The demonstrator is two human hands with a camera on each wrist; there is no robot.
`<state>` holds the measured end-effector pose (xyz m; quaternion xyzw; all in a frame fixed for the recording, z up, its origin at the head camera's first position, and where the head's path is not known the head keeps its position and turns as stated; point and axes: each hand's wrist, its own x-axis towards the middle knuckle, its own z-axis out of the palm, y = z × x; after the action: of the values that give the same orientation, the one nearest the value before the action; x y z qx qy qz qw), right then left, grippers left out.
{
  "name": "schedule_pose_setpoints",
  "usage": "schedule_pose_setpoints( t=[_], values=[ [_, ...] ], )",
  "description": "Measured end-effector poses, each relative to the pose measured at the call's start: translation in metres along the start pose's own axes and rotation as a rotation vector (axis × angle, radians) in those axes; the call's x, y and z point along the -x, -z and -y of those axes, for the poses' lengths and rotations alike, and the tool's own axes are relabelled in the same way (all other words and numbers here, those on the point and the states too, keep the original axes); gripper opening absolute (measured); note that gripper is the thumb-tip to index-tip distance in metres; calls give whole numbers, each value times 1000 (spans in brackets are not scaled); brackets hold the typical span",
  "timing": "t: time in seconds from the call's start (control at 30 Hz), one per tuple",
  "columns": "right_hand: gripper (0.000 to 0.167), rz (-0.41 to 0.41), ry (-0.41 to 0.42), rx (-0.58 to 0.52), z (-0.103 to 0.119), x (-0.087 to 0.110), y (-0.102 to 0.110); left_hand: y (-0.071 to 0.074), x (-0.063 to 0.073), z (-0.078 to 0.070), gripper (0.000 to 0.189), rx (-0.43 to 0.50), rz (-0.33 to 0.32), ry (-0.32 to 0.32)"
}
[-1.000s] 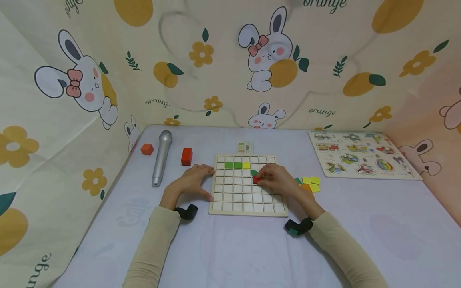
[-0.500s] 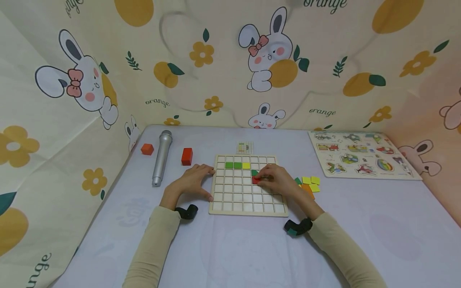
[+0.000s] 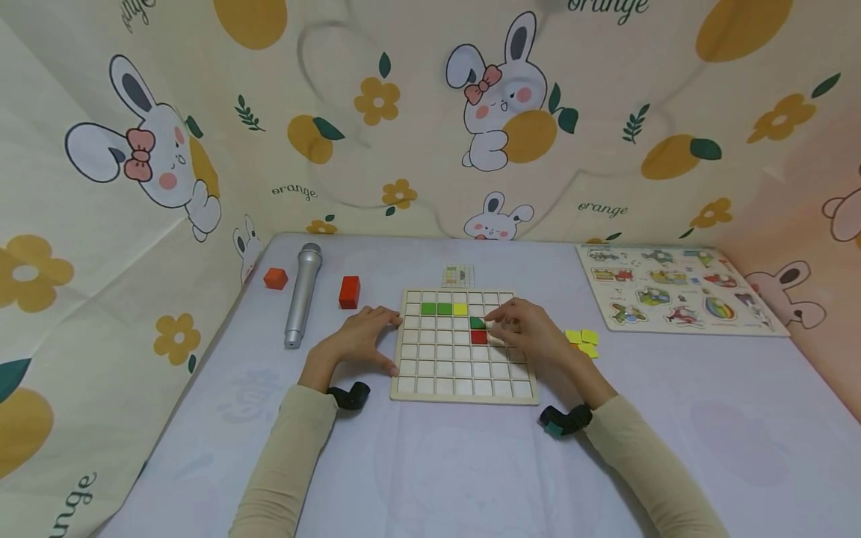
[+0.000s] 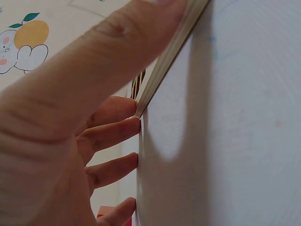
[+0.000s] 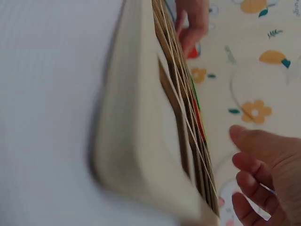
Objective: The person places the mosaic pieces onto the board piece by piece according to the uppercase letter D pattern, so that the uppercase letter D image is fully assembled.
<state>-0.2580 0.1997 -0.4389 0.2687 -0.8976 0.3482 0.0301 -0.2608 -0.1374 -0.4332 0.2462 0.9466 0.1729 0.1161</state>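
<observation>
A wooden grid board (image 3: 444,368) lies on the table in the head view. Its upper rows hold two green tiles (image 3: 436,308) beside a yellow tile (image 3: 460,308). Farther right, one green tile (image 3: 477,323) sits just above a red tile (image 3: 478,337). My left hand (image 3: 356,340) rests against the board's left edge, thumb (image 4: 141,30) and fingertips touching the rim in the left wrist view. Over the board's right side hovers my right hand (image 3: 534,332), its fingers (image 5: 251,162) loosely bent with nothing between them. It hides several right-hand cells.
Yellow tiles (image 3: 581,340) lie right of the board, partly behind my right hand. A small pattern card (image 3: 458,275) is behind the board. At left are a silver microphone (image 3: 303,295), a red block (image 3: 349,292) and an orange-red block (image 3: 275,279). A picture puzzle (image 3: 679,288) lies back right.
My right hand has let go of the red tile, which now lies in a cell below the green one. That hand has lifted and shifted slightly right. The left hand has stayed put.
</observation>
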Motion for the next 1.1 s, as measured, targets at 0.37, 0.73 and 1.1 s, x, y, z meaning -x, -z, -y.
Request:
schedule_pose_setpoints(
  t=[0.37,0.73,1.1],
  values=[
    [18,-107,-45,74,-23,30,43,-2,0,2,91,6,-1,1],
    [22,65,-117,18,-43,49,60,0,0,0,91,4,2,-1],
    [19,134,-110,-22,-51,46,62,1,1,-2,89,1,-2,-4]
  ],
)
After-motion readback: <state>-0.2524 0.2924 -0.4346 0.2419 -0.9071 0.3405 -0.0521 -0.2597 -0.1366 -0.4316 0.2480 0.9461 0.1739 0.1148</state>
